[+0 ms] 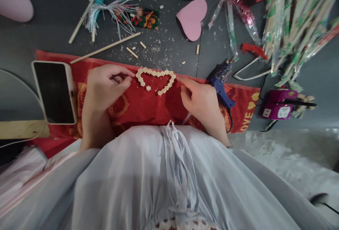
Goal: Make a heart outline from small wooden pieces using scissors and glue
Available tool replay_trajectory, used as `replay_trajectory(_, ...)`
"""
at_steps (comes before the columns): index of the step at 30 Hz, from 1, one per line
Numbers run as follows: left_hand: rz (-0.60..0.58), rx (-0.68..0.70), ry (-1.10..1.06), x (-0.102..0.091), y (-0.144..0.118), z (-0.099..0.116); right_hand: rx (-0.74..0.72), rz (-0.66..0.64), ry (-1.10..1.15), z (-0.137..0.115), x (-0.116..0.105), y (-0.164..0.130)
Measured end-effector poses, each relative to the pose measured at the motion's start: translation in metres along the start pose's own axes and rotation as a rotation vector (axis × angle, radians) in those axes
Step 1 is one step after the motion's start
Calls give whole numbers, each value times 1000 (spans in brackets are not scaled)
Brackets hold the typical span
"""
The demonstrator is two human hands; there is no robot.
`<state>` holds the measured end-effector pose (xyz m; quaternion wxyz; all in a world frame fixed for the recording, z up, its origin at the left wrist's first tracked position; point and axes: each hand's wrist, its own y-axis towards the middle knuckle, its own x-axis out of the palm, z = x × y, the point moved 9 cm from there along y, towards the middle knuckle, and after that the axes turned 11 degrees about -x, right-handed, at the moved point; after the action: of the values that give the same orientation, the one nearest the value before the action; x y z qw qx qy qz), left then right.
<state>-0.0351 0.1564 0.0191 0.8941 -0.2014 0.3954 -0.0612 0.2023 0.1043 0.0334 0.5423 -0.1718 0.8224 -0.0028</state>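
we see a pale heart outline (pixel 155 72) on the red cloth (pixel 150 111), between our left hand (pixel 106 85), fingertips pinched together, and our right hand (pixel 200 95), loosely curled — whether either grips anything, we cannot tell.

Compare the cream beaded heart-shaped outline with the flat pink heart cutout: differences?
The cream beaded heart-shaped outline is hollow and open at the bottom; the flat pink heart cutout is solid.
The outline is bumpy; the cutout looks smooth.
The outline lies on red cloth between left hand and right hand; the cutout lies on the dark grey tabletop.
Shared: a heart shape.
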Motion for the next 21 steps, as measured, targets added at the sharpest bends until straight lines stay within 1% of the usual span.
replay_trajectory(7, -7, 39, 28, 0, -1, 2, 7, 16, 27, 1, -1, 0)
replay_trajectory(11, -35, 6, 65, 3, -1, 0, 3, 22, 35, 1, -1, 0)
replay_trajectory(15, -60, -12, 42, 6, 0, 0, 3, 33, 37, 2, -1, 0)
replay_trajectory(21, -47, 31, 117, 6, -2, 1, 5, 43, 36, 2, -1, -1)
